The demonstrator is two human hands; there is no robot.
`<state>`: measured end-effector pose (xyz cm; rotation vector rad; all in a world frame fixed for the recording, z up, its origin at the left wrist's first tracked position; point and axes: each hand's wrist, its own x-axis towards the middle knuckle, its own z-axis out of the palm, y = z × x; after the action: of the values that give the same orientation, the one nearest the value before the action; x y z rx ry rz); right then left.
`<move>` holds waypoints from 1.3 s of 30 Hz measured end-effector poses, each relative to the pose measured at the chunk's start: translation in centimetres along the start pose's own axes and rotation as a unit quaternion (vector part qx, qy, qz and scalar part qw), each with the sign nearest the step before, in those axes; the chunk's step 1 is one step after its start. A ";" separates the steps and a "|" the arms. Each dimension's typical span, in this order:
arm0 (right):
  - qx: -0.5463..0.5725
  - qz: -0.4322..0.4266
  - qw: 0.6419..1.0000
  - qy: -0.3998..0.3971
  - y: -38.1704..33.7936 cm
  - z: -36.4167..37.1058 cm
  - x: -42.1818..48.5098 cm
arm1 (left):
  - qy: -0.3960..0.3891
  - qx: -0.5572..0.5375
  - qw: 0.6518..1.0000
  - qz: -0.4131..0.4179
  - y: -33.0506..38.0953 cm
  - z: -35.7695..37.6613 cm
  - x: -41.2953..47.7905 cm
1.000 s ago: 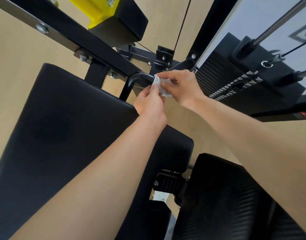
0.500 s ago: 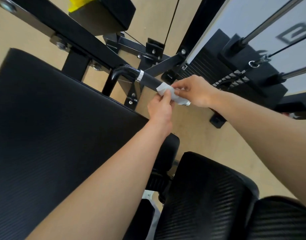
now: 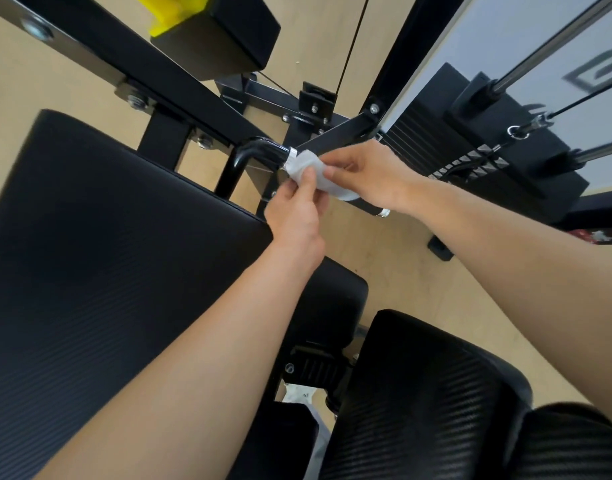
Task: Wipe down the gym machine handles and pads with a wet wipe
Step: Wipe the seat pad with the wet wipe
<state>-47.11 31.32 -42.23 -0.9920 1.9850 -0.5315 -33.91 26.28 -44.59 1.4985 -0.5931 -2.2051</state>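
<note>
Your left hand (image 3: 294,213) pinching the wet wipe (image 3: 311,171) from below with the thumb, your right hand (image 3: 370,171) curled over the same wipe from above, the wipe wrapped on the black handle (image 3: 263,155) just beside its silver ring, big back pad (image 3: 107,254) at left, weight stack (image 3: 470,140) at right.

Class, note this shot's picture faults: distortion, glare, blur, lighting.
Head view: the wide lens splays the frame bar outward. Head view: glare spots sit on the chrome ring beside the wipe. Head view: the logo at top right is smeared; the light is soft and shadows are faint.
</note>
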 end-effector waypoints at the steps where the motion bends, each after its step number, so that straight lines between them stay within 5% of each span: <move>1: 0.007 -0.008 1.000 0.015 -0.7 0.3 0.7 | 0.006 -0.003 1.000 0.016 0.8 -0.2 0.0; 7: 0.010 -0.013 1.000 0.019 -2.0 0.7 2.0 | 0.009 0.028 0.999 0.034 1.8 -0.3 0.0; 14: -0.030 0.083 0.996 -0.031 2.5 -0.8 -1.1 | -0.028 0.068 0.996 -0.057 -2.5 1.6 -0.7; 18: -0.010 0.143 0.990 0.021 4.9 -0.8 -3.1 | -0.037 0.143 0.982 -0.114 -4.4 1.7 -1.1; 26: -0.072 0.237 0.965 0.088 3.6 1.3 -6.3 | -0.055 0.307 0.949 -0.044 -2.9 -0.8 -4.7; 31: 0.164 0.208 0.952 0.151 -1.1 5.1 -9.0 | -0.035 0.420 0.899 0.121 1.1 -5.7 -7.9; 34: 0.251 0.183 0.934 0.177 -3.8 8.5 -10.5 | 0.011 0.513 0.837 0.190 3.4 -9.3 -9.4; 39: 0.130 0.169 0.947 0.240 -6.4 16.0 -12.4 | 0.095 0.637 0.728 0.234 5.2 -14.5 -10.5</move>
<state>-26.78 37.38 -40.92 -0.3627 2.3674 -0.8728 -16.30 26.07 -38.51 1.7027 -2.3861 -1.0648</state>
